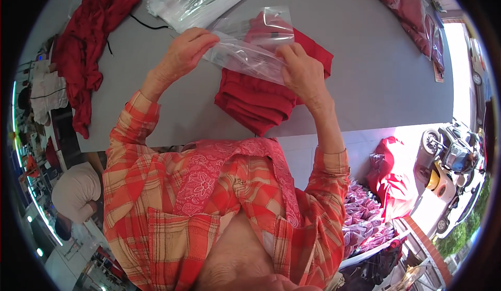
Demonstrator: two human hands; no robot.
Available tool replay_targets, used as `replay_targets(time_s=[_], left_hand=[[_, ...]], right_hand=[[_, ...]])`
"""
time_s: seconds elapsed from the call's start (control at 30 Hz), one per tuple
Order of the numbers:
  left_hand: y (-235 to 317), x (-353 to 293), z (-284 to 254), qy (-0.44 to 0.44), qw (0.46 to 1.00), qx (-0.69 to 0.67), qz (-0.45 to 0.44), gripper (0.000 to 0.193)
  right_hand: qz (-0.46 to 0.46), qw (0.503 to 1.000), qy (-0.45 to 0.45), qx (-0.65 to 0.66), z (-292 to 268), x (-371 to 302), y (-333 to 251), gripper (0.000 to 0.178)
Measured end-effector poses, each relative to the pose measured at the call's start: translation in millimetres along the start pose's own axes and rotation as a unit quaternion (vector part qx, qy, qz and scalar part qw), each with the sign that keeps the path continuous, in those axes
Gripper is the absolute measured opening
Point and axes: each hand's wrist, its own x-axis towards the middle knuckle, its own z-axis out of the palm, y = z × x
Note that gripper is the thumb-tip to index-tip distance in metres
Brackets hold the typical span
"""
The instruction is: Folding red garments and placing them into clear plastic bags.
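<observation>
The step in hand looks like opening out a clear plastic bag (242, 58), stretched between both hands above the folded red cloth (255, 98) on the grey worktop (381, 92). The left hand (183, 51) has its grip pinched on one end, the right hand (305, 73) on the other. The next move seems to call for parting the thin layers without creasing them.

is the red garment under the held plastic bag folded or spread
Folded: the red garment shows several stacked layers along its near edge.
</observation>
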Motion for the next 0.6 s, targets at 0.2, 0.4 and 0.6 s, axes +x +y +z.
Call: replay_targets(time_s=[0.2, 0.4, 0.6], left_hand=[[-1.3, 0.6, -5.3, -0.021, 0.997, 0.07, 0.001, 0.015], [34.9, 52.5, 25.8, 0.03, 0.993, 0.117, 0.017, 0.019], [-33.9, 106.9, 2.7, 0.118, 0.968, 0.209, -0.074, 0.028]], right_hand=[[0.029, 0.993, 0.093, -0.07, 9.1, -2.6, 0.7, 0.019], [-0.031, 0.98, 0.175, -0.094, -2.9, 14.7, -5.3, 0.017], [-0.041, 0.945, 0.262, -0.194, -64.8, 29.7, 23.8, 0.016]])
